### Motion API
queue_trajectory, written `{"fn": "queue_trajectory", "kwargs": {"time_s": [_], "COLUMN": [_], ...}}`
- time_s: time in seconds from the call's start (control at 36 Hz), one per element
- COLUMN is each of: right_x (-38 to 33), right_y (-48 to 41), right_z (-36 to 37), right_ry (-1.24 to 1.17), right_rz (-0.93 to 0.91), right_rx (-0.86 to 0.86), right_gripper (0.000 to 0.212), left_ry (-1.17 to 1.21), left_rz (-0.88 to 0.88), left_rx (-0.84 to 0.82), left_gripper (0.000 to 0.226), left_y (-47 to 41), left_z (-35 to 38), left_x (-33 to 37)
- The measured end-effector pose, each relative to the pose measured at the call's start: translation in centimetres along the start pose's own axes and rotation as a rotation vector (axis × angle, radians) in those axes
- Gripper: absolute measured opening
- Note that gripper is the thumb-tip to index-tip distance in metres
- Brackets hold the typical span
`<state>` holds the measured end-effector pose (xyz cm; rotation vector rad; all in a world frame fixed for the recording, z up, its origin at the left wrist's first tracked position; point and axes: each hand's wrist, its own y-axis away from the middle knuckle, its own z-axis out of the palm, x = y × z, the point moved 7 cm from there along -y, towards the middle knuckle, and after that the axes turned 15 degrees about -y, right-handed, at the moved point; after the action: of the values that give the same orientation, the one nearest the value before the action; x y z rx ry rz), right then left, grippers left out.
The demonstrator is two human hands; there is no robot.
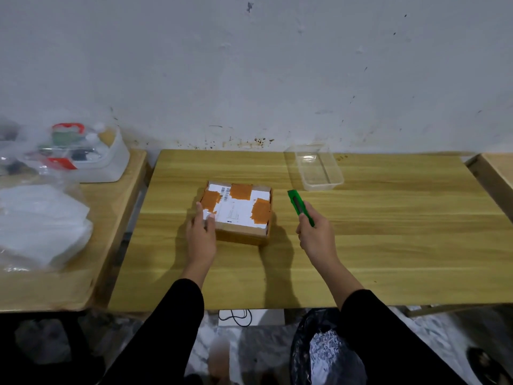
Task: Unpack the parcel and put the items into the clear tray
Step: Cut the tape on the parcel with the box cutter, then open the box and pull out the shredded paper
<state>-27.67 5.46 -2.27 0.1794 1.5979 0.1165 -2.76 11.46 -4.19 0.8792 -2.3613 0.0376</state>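
- Left hand (201, 234) flat, fingers straight, pressing the parcel (238, 211) at its near-left corner, likely pinning it for the cut.
- Right hand (316, 234) wrapped round green cutter (298, 204), just right of parcel.
- Parcel mid-table (388, 232), still taped; clear tray (319, 168) behind right.

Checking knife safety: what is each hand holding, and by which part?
Right hand grips the green cutter by its rear end. Left hand only rests on the parcel.

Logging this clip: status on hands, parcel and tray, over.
Left hand flat against parcel, unopened. Right hand grips green cutter, beside the parcel. Clear tray empty, path open.
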Motion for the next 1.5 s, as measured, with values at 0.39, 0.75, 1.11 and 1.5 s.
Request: {"fn": "queue_trajectory", "kwargs": {"time_s": [0.39,0.75,1.11,1.5], "right_x": [3.4,3.4,3.7,3.0], "right_y": [-2.9,-12.2,-18.4,-20.7], "right_z": [2.4,7.2,10.3,11.2], "right_ry": [-0.023,0.272,0.621,0.803], "right_rz": [0.065,-0.09,-0.126,-0.136], "right_rx": [-0.127,-0.11,-0.056,0.039], "right_gripper": [0.048,0.044,0.051,0.043], "left_ry": [0.163,0.116,0.161,0.26], "left_rz": [-0.194,-0.04,0.122,0.132], "left_rx": [0.124,-0.009,-0.126,-0.139], "left_gripper": [0.045,0.044,0.042,0.043], "left_y": [-4.6,-12.6,-16.6,-17.0], "left_z": [-0.3,0.4,1.3,1.8], "left_x": [0.2,2.2,3.8,3.3]}}
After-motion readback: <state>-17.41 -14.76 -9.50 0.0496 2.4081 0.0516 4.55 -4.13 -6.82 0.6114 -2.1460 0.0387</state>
